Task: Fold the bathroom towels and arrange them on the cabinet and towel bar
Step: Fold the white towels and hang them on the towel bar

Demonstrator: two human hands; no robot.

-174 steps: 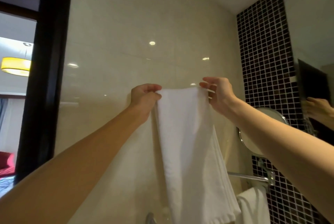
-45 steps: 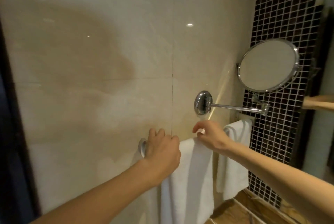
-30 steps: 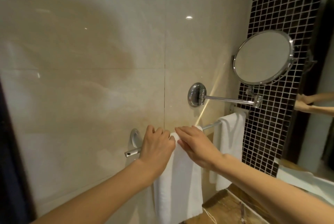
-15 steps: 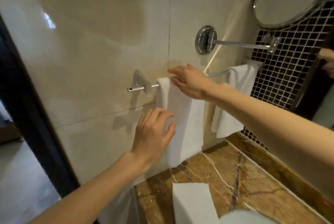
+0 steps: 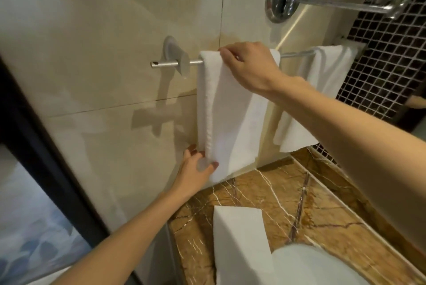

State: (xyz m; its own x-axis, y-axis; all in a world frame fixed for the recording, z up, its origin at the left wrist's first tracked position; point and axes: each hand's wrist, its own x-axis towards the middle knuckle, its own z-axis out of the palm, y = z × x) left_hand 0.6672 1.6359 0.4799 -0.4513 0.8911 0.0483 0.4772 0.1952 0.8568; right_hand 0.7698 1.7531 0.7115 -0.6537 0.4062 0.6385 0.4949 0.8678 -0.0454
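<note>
Against beige wall tile (image 5: 103, 31), right hand (image 5: 249, 66) fingers (image 5: 227, 54) curl over the towel (image 5: 232, 119) atop the towel bar (image 5: 170, 63), seemingly anchoring it while the left hand (image 5: 196, 169) pinches its lower edge straight.

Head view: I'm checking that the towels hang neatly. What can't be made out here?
Top fold of the hung towel, head view: covered by the right hand.
Its lower left corner, head view: held in the left hand.
Near end of the counter towel, head view: cut off by the bottom edge.
</note>
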